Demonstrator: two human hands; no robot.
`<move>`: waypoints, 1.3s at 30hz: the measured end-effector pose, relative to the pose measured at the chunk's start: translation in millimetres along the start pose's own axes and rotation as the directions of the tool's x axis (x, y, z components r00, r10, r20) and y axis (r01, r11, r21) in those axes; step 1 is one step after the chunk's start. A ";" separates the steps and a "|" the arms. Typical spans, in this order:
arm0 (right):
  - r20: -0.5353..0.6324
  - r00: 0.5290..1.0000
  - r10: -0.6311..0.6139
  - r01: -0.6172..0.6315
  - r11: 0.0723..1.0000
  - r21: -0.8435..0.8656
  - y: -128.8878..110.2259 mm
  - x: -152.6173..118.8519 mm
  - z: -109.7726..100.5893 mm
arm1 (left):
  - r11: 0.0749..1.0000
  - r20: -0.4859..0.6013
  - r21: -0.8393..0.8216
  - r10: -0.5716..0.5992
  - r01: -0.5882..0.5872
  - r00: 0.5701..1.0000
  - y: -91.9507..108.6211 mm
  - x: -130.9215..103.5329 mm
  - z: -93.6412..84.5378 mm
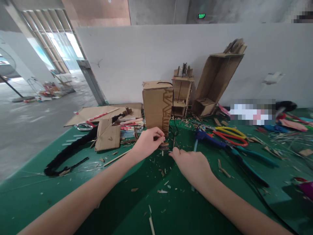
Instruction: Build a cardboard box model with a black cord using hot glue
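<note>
My left hand [152,141] is closed in a pinch at the foot of an upright cardboard box [156,106]; a tiny pale bit shows at its fingertips, too small to name. Just to its right, my right hand [189,161] is also closed, with a small thin item at its fingertips that I cannot make out. Between and just beyond the hands lies a small brown piece [164,146] on the green table [117,195]. A black cord [173,101] runs from the box top down its right side.
Left are folded cardboard [107,135] and a black fuzzy strip [70,150]. Right lie a blue glue gun [210,138], orange-handled scissors [230,138] and teal-handled pliers [249,163]. Behind stand cardboard structures [182,88] [218,75] against a white partition [127,58]. Scraps litter the table.
</note>
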State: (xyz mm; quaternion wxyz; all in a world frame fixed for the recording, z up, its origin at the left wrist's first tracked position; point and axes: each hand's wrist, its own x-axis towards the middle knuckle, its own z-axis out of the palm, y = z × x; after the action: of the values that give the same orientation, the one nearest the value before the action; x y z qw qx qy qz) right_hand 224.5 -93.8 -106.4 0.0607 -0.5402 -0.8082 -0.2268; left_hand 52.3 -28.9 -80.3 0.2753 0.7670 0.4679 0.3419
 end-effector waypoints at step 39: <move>0.125 0.992 -0.020 0.014 0.999 0.050 -1.9 3.1 -3.4 | 0.998 0.020 -0.042 -0.051 0.052 0.999 5.6 -1.5 2.4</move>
State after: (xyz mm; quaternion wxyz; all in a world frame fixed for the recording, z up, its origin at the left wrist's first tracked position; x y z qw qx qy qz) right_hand 221.0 -93.3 -102.8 0.0211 -0.5446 -0.8203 -0.1732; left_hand 56.7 -32.8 -78.0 0.3045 0.7519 0.4776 0.3374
